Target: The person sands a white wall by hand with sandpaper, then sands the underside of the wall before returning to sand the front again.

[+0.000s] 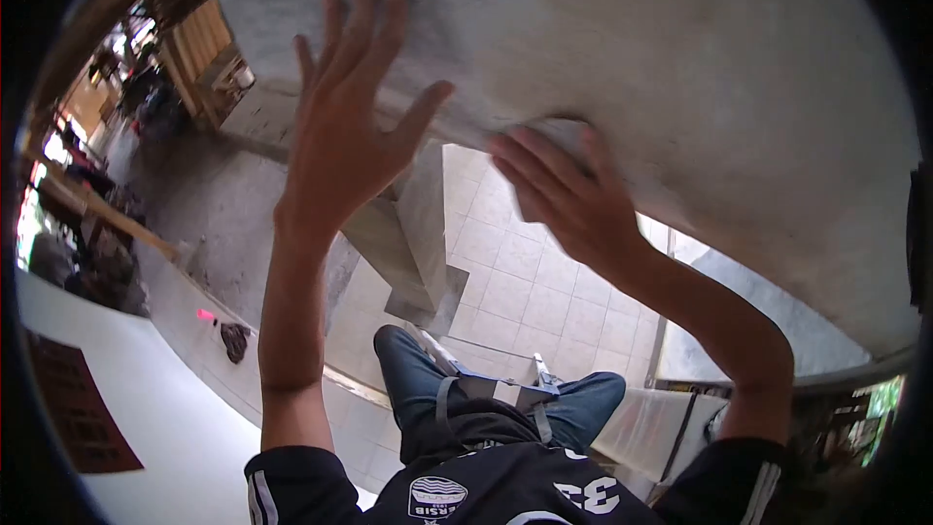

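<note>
A grey, smooth-looking surface [680, 49] spans the top of the view, its lower edge running just past both hands. My left hand [355, 107] is raised at the upper left with its fingers spread and nothing held; it is over or against the surface, and contact cannot be made out. Lower and to the right, my right hand [569, 185] is at the edge of the surface, fingers bent around a pale, flat, rounded piece [562, 130] that they partly cover.
Below are pale floor tiles [525, 253] and a grey pillar [418, 224]. A ladder top [501, 389] stands between the knees. At left lie a pink item [206, 315] and a dark bundle [234, 341] on a ledge. A wooden frame [199, 44] is at upper left.
</note>
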Tool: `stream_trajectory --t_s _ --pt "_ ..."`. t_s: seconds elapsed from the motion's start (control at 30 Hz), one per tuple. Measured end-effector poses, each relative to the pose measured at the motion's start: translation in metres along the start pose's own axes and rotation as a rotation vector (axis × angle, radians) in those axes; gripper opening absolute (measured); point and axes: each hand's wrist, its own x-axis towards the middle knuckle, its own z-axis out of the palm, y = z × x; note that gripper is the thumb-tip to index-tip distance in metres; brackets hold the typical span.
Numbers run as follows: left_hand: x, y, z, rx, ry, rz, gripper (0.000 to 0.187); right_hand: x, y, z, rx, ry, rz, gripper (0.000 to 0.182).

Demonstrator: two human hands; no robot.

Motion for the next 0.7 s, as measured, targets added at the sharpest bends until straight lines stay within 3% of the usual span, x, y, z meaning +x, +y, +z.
stream_trajectory --t_s 0.07,0.23,0.4,0.53,0.7 --pt "0.005 -0.005 0.003 0.023 -0.001 0.030 0.077 0.002 -0.003 0.005 -0.005 0.055 0.009 0.052" --pt "-0.001 -0.010 0.008 0.019 -0.025 0.049 0.074 -0.064 0.032 -0.004 -0.098 -0.040 -0.019 0.052" --pt "0.000 -0.002 0.013 -0.006 0.022 0.049 0.074 -0.044 0.010 0.006 -0.063 -0.018 0.058 0.057" --pt "-0.002 -0.009 0.013 0.031 -0.004 0.078 0.072 -0.068 0.032 -0.004 -0.226 -0.083 -0.034 0.055" --pt "0.002 -0.005 0.006 0.008 -0.019 0.034 0.071 -0.067 0.025 0.006 -0.161 0.018 0.008 0.053"
